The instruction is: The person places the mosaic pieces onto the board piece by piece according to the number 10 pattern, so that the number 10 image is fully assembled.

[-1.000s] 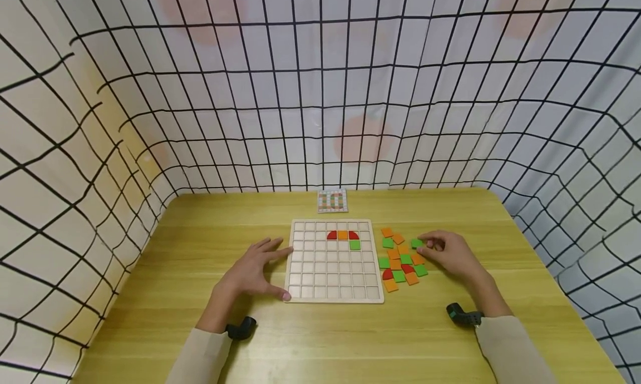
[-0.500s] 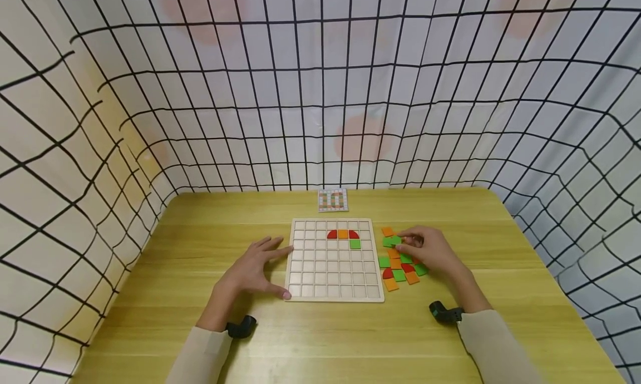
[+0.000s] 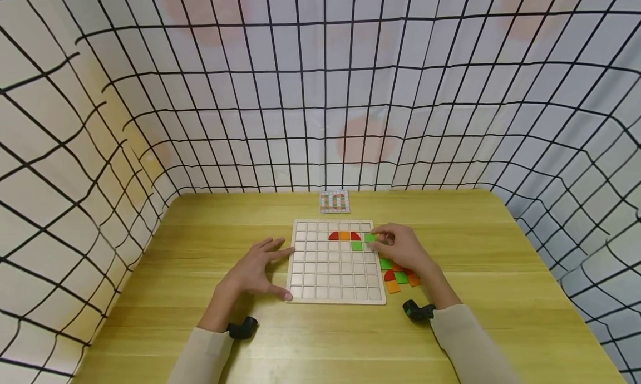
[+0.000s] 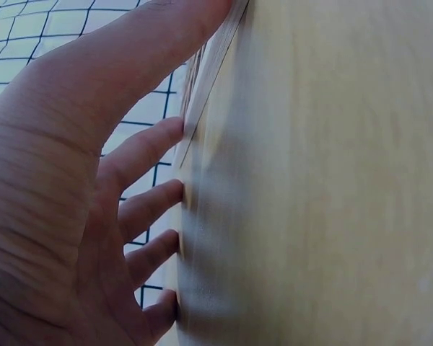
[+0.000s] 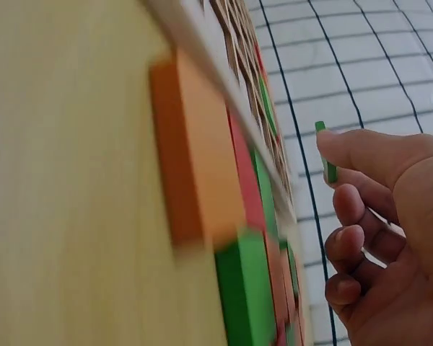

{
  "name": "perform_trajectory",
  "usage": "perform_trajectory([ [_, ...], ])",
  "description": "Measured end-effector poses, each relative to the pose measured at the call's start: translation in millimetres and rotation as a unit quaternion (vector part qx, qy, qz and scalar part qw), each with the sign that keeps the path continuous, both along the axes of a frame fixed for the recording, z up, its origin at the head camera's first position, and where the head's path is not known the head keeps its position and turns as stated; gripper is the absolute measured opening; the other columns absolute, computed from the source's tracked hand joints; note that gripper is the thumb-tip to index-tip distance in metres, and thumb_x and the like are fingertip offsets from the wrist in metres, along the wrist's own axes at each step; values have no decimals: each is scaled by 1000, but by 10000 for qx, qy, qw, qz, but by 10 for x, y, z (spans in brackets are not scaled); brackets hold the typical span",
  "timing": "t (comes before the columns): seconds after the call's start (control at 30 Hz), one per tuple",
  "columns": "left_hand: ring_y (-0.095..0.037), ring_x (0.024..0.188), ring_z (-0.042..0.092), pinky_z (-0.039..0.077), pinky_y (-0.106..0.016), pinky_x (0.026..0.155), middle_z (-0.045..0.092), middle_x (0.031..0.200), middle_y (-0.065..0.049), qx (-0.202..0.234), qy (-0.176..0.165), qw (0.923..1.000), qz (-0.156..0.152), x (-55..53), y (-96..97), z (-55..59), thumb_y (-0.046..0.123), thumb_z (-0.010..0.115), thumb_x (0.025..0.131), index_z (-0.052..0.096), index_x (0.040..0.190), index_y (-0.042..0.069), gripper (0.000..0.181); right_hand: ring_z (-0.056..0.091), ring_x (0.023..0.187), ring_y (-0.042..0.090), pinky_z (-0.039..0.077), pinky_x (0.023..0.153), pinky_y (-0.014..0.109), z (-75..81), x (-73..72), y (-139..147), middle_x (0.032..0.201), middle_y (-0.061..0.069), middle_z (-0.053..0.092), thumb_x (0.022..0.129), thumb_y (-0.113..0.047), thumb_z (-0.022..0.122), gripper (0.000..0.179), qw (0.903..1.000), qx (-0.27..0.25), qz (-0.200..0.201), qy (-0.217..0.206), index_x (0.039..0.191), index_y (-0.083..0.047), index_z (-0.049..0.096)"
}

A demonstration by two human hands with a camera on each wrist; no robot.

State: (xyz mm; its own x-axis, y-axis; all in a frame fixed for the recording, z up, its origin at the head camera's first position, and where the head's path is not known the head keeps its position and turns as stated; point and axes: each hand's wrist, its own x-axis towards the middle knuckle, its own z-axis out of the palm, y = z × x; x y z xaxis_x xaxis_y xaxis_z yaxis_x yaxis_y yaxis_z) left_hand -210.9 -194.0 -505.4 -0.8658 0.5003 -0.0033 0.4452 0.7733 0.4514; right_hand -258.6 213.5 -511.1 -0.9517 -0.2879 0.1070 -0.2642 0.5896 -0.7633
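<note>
My right hand (image 3: 402, 247) pinches a green square tile (image 3: 370, 237) between thumb and fingers, over the right edge of a wooden grid board (image 3: 320, 277). In the right wrist view that green tile (image 5: 327, 153) is held above the table. My left hand (image 3: 255, 267) spreads its fingers at the board's left side, thumb at the near corner and index fingertip at the edge. In the left wrist view the other fingertips (image 4: 175, 191) rest on the table. Two red quarter-round pieces, an orange square (image 3: 344, 236) between them and a green square (image 3: 356, 245) sit in the grid.
Loose orange, green and red pieces (image 3: 393, 286) lie right of the board, partly hidden under my right hand. A small patterned card (image 3: 334, 201) lies behind the board. Black netting (image 3: 320, 139) over white sheeting encloses the table's back and sides.
My right hand picked the green tile from the right of the loose pieces and carried it left across them to the board's right edge. My left hand stayed in place.
</note>
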Motion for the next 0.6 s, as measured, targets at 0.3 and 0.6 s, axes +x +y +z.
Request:
perform_trajectory([
  [0.3,-45,156,22,27,-74,118,33,168,-10,-37,-7,10000,13,-12,-10,-5,77,86,58,51,154,31,112,42,65,15,38,62,27,-33,-4,-357,86,1,60,93,-26,79,24,9997,-147,161,-115,114,-14,76],
  [0.6,-45,156,22,26,-74,118,33,168,-11,-81,-30,10000,16,-10,-8,-6,75,87,58,50,154,30,111,43,65,13,42,65,26,-73,28,-624,86,-1,62,93,-24,78,28,9993,33,360,-118,118,-10,75],
])
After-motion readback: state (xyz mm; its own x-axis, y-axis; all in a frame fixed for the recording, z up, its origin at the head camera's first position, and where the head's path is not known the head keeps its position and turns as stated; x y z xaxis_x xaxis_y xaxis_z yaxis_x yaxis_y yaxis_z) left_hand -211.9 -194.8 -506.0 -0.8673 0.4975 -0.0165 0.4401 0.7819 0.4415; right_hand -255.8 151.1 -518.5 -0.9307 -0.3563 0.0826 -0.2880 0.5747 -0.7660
